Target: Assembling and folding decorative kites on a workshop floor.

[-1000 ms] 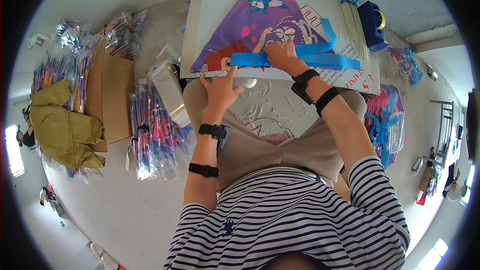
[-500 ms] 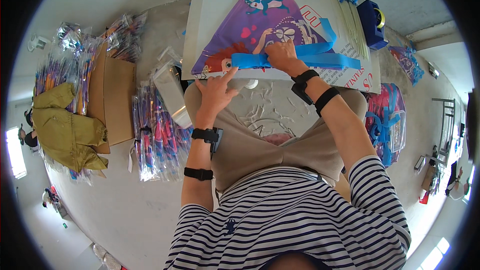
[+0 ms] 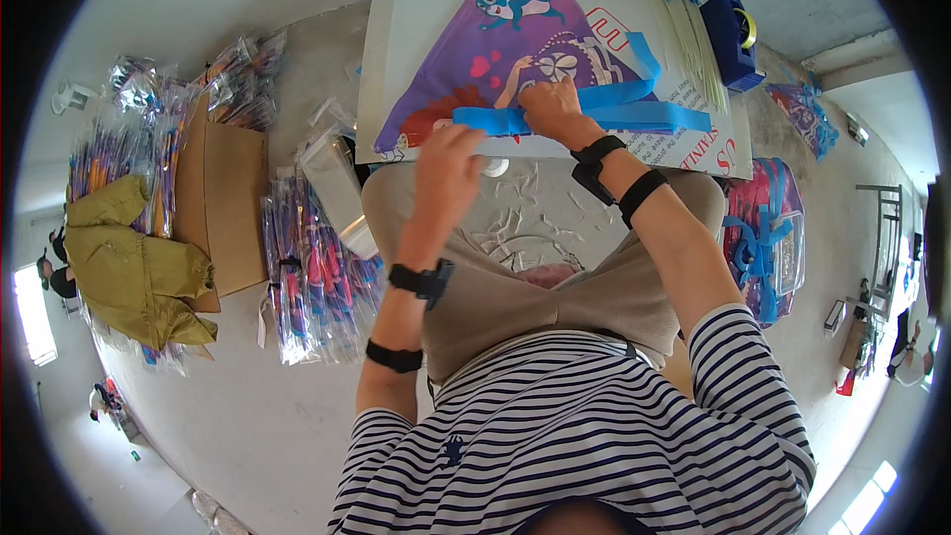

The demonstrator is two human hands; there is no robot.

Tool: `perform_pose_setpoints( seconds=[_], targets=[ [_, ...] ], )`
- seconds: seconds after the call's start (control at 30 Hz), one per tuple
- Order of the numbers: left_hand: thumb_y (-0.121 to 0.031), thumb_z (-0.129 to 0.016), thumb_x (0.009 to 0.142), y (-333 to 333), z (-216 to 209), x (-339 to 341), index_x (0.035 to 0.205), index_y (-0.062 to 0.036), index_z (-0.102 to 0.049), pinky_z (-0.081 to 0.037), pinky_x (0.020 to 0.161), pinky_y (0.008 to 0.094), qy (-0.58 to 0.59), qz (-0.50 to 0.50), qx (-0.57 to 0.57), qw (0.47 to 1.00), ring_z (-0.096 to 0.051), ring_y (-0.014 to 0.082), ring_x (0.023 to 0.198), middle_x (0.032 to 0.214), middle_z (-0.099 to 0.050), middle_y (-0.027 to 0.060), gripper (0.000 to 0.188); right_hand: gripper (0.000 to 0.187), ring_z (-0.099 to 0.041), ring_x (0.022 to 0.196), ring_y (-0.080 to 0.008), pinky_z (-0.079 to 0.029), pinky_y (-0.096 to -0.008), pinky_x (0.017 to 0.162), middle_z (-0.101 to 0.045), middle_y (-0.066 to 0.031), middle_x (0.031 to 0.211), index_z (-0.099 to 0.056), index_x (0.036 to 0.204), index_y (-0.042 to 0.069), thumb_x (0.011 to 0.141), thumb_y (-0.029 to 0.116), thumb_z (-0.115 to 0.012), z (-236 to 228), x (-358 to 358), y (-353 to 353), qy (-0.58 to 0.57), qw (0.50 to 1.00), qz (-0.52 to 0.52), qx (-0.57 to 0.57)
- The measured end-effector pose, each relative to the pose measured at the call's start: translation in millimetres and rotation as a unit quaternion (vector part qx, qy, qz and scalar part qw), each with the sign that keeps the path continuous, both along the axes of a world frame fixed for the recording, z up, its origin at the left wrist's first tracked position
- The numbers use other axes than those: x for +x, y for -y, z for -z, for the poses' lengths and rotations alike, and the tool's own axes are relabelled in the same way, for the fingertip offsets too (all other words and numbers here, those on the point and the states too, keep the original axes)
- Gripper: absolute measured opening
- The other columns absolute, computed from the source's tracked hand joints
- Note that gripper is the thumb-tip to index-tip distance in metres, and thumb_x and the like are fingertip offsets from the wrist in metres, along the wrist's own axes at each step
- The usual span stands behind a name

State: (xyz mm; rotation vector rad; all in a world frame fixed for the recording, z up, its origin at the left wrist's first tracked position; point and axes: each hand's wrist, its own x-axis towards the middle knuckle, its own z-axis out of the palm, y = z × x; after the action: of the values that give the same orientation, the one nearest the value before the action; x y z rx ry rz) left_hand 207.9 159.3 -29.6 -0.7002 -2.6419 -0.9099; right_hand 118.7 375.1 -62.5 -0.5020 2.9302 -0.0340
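A purple triangular printed sheet, which looks like a kite (image 3: 495, 40), lies on a white printed board (image 3: 396, 10) in front of me. A blue fabric strip (image 3: 644, 117) runs across its near edge and doubles back in a loop at the right. My right hand (image 3: 552, 111) is closed over the strip near its middle, pressing it down on the kite. My left hand (image 3: 451, 173) is just below the strip's left end, its fingers blurred by motion; whether they touch the strip cannot be made out.
A blue tape dispenser (image 3: 731, 45) stands at the board's right edge, beside a bundle of thin pale sticks (image 3: 693, 40). On the left are wrapped bundles (image 3: 317, 277), a cardboard box (image 3: 233, 208) and an olive jacket (image 3: 139, 258). A packed bundle with blue straps (image 3: 763, 238) lies right.
My left hand has turned and its spread fingers have drawn together, now blurred beside the strip's left end. My right hand keeps its place on the strip.
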Motion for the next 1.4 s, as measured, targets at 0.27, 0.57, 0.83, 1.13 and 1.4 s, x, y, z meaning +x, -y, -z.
perform_pose_setpoints(
  seconds=[0.27, 0.57, 0.83, 1.13, 1.4],
  targets=[
    [0.002, -0.069, 0.081, -66, 49, -30, 0.116, 0.0004, -0.068, -0.051, 0.091, 0.0457, 0.039, 0.024, -0.018, 0.999, -0.059, 0.0368, 0.107, 0.116, -0.064, 0.0142, 0.035, 0.011, -0.075, 0.087, -0.0269, -0.044, -0.0494, 0.086, -0.076, -0.0037, 0.091, -0.077, 0.090, 0.015, 0.084, 0.022, -0.071, 4, -1, -1, 0.006, 1.000, 0.012, 0.001],
    [-0.012, -0.081, 0.075, -74, 49, -26, 0.112, -0.0045, -0.073, -0.053, 0.085, 0.0443, 0.026, 0.003, -0.064, 0.998, -0.060, 0.0342, 0.101, 0.107, -0.064, 0.0103, 0.039, 0.021, -0.072, 0.095, -0.0302, -0.049, -0.0504, 0.081, -0.075, -0.0068, 0.090, -0.077, 0.089, 0.017, 0.073, 0.030, -0.080, -8, -10, -34, 0.056, 0.994, 0.008, -0.096],
    [-0.020, -0.087, 0.072, -83, 37, -25, 0.120, -0.0064, -0.072, -0.053, 0.084, 0.0457, 0.040, 0.004, -0.119, 0.992, -0.059, 0.0340, 0.101, 0.107, -0.063, 0.0100, 0.052, 0.033, -0.068, 0.089, -0.0319, -0.049, -0.0479, 0.073, -0.070, -0.0063, 0.091, -0.073, 0.090, 0.010, 0.064, 0.027, -0.084, -45, -19, -163, 0.165, 0.983, -0.028, -0.080],
    [-0.021, -0.088, 0.070, -85, 35, -25, 0.122, -0.0053, -0.072, -0.052, 0.083, 0.0463, 0.026, 0.027, -0.139, 0.990, -0.057, 0.0359, 0.101, 0.106, -0.060, 0.0108, 0.057, 0.029, -0.069, 0.091, -0.0335, -0.040, -0.0594, 0.071, -0.073, -0.0074, 0.085, -0.076, 0.092, 0.011, 0.066, 0.022, -0.085, -76, 3, -300, 0.221, 0.967, 0.108, 0.061],
    [-0.019, -0.083, 0.077, -87, 33, -25, 0.126, -0.0038, -0.069, -0.049, 0.088, 0.0463, 0.065, 0.023, -0.164, 0.984, -0.054, 0.0356, 0.104, 0.110, -0.059, 0.0110, 0.054, 0.027, -0.069, 0.104, -0.0333, -0.041, -0.0626, 0.084, -0.073, -0.0112, 0.107, -0.078, 0.101, 0.011, 0.075, 0.012, -0.071, -36, 21, -347, 0.154, 0.942, 0.257, 0.152]
  ],
)
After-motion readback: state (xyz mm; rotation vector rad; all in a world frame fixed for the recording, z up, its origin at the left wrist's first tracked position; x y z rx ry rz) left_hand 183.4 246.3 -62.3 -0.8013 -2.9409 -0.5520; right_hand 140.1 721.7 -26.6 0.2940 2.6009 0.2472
